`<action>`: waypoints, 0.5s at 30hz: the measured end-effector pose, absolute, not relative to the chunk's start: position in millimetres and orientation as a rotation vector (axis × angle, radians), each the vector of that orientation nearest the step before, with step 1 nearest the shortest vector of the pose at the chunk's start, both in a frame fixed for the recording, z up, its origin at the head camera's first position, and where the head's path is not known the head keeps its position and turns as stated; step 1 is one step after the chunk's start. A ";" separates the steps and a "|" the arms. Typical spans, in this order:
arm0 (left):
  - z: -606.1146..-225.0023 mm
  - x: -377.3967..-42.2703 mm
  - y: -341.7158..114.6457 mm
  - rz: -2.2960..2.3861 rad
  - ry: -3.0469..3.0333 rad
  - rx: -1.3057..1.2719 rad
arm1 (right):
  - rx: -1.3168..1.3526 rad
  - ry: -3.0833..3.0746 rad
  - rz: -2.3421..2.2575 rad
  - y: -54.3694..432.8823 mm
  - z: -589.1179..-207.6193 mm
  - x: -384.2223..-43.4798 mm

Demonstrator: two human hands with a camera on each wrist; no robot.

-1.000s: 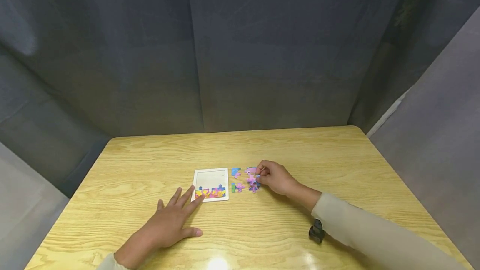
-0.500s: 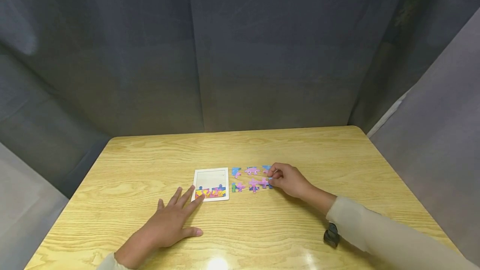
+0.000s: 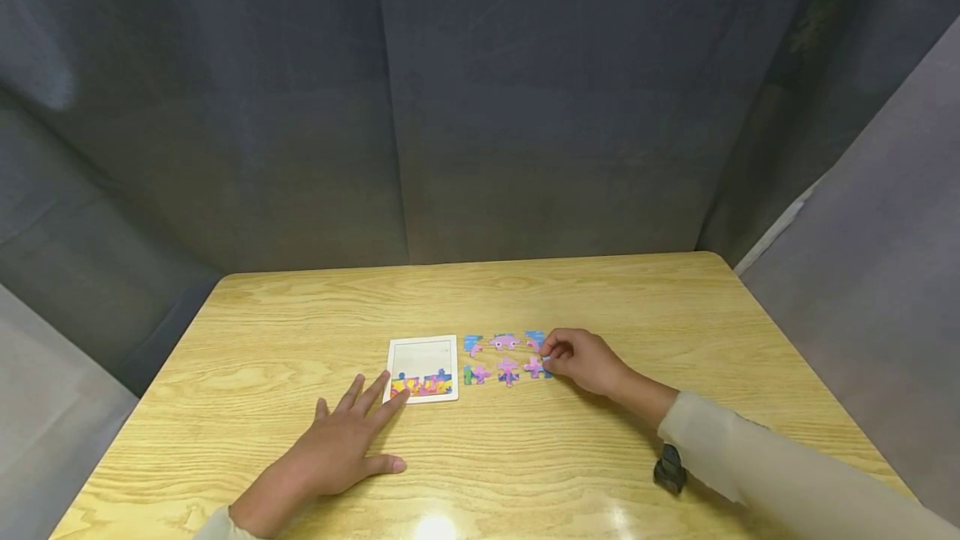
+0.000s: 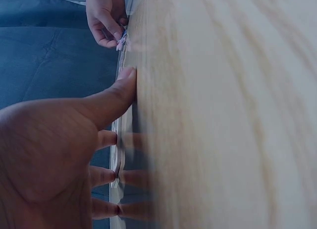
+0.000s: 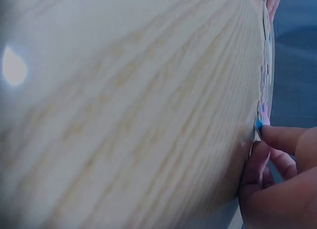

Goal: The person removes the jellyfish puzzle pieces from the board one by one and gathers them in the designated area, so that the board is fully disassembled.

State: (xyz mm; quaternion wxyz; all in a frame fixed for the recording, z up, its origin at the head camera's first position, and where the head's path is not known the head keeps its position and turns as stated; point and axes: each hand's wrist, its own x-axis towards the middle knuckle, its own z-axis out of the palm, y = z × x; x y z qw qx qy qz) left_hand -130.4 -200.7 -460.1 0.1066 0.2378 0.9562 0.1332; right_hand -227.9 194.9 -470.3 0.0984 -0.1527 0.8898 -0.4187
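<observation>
My right hand (image 3: 588, 363) pinches the edge of a pink and blue jigsaw piece (image 3: 533, 367) between thumb and fingertips. In the right wrist view the piece's blue end (image 5: 258, 125) sticks up slightly tilted at the table surface. My left hand (image 3: 333, 444) lies flat with fingers spread, its fingertips on the lower left corner of a white puzzle tray (image 3: 454, 357). A joined strip of yellow, pink and blue pieces (image 3: 427, 386) fills the tray's bottom. In the left wrist view the thumb (image 4: 116, 98) rests along the table.
Loose jigsaw pieces lie in two rows right of the tray: a blue one (image 3: 472, 344), one with eyes (image 3: 505, 342), another blue and pink one (image 3: 534, 340), a green and pink one (image 3: 476, 374) and a pink and purple one (image 3: 507, 372). A grey curtain (image 3: 525, 107) hangs behind the wooden table (image 3: 480, 457).
My right hand has moved right, carrying the pink and blue jigsaw piece away from the middle pieces to the row's right end. The left hand has stayed still.
</observation>
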 end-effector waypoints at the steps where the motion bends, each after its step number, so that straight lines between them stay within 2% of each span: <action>1: -460.0 -130.3 -200.6 0.394 2.816 0.700 | -0.453 2.626 -1.245 195.6 -470.6 -228.1; 15: -460.1 -130.6 -200.2 0.376 2.821 0.714 | -0.512 2.642 -1.203 196.1 -472.8 -230.6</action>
